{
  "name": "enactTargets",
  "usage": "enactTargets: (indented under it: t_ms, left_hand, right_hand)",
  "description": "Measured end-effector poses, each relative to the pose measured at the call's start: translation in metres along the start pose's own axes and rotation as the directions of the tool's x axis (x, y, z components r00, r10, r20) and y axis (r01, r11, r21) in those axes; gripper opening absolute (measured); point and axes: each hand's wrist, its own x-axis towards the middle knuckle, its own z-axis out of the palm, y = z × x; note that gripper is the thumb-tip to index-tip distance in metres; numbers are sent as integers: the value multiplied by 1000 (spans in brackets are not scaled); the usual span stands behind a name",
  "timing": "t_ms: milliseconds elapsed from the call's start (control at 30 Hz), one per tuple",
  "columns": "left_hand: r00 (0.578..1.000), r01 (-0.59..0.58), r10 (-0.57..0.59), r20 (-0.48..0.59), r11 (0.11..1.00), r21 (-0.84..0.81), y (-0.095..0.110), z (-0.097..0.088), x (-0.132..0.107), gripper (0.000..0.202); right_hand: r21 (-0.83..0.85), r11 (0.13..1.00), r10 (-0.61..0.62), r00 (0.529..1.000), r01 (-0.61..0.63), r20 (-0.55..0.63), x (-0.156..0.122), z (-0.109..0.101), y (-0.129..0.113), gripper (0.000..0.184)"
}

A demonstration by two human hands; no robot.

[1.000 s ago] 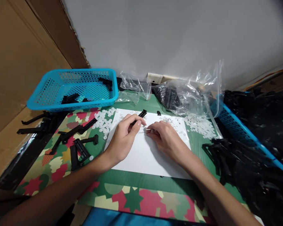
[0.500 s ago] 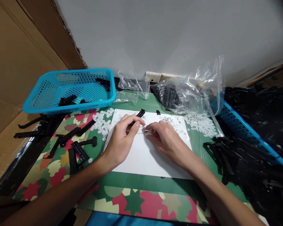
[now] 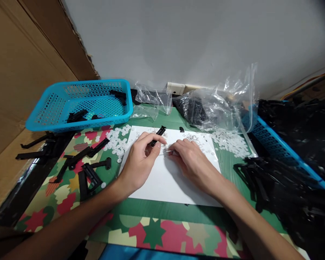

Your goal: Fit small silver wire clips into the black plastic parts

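My left hand (image 3: 141, 159) rests on a white sheet of paper (image 3: 170, 180), its fingers closed around a slim black plastic part (image 3: 158, 131) whose tip sticks out toward the wall. My right hand (image 3: 191, 159) lies beside it, fingertips pinched on a thin metal pin (image 3: 169, 151) that points at the black part. Small wire springs (image 3: 192, 138) are scattered over the far edge of the paper. White plastic washers lie in piles left (image 3: 117, 141) and right (image 3: 229, 141) of the sheet.
A blue basket (image 3: 81, 104) with a few black parts stands at the back left. Loose black parts (image 3: 83, 162) lie on the patterned mat. Clear bags (image 3: 213, 104) sit by the wall. Another blue basket (image 3: 276, 148) and heaps of black parts (image 3: 284, 195) fill the right.
The hands have barely moved; my right fingertips and the pin have shifted slightly toward the black part in my left hand. The view tilted a little between the earliest frame and now.
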Motion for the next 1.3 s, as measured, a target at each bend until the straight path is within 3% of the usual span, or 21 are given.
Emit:
enactTargets:
  t_ms: [167, 400, 633, 933, 1067, 1200, 1300]
  left_hand:
    - [989, 19, -19, 144, 1000, 0, -2, 4, -3, 18]
    - [981, -31, 34, 193, 999, -17, 0, 8, -7, 19]
    - [991, -1, 20, 135, 990, -138, 3, 8, -5, 22]
    - [990, 30, -5, 143, 984, -178, 5, 10, -7, 18]
    - [983, 70, -24, 180, 965, -252, 8, 9, -7, 21]
    - [951, 216, -103, 292, 896, -388, 9, 9, -7, 25]
    - [943, 246, -118, 310, 876, -415, 7, 9, -8, 29]
  right_hand:
    - [87, 996, -1, 990, 13, -140, -8, -22, 6, 9]
    - [122, 989, -72, 994, 82, -84, -12, -26, 1, 10]
    - [408, 910, 136, 982, -72, -129, -14, -25, -5, 14]
    - [638, 770, 237, 938, -23, -252, -11, -10, -12, 5]
    - [604, 797, 201, 929, 30, -312, -14, -8, -9, 8]
    - [378, 911, 15, 903, 165, -429, -16, -11, -5, 15]
    - [251, 938, -99, 881, 238, -463, -16, -14, -5, 17]
